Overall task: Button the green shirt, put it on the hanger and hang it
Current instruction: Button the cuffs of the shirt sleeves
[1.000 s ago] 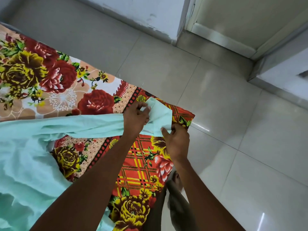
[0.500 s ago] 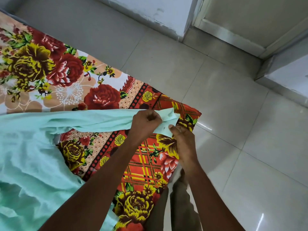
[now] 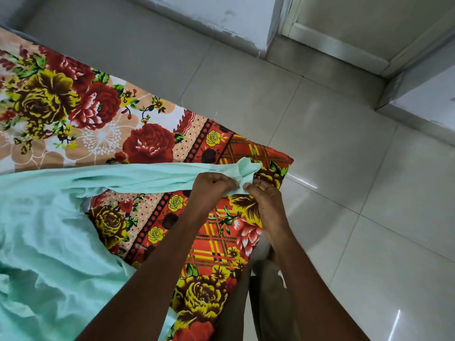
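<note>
Both hands, the left hand (image 3: 211, 187) and right hand (image 3: 264, 200) close together, pinch the sleeve end of the green shirt (image 3: 49, 242) above the flowered bedsheet (image 3: 103, 124).

Green shirt (image 3: 49, 242): pale mint, crumpled, spread over my bed at left. One sleeve stretched right toward bed corner, its cuff bunched, raised slightly off floral sheet.
</note>
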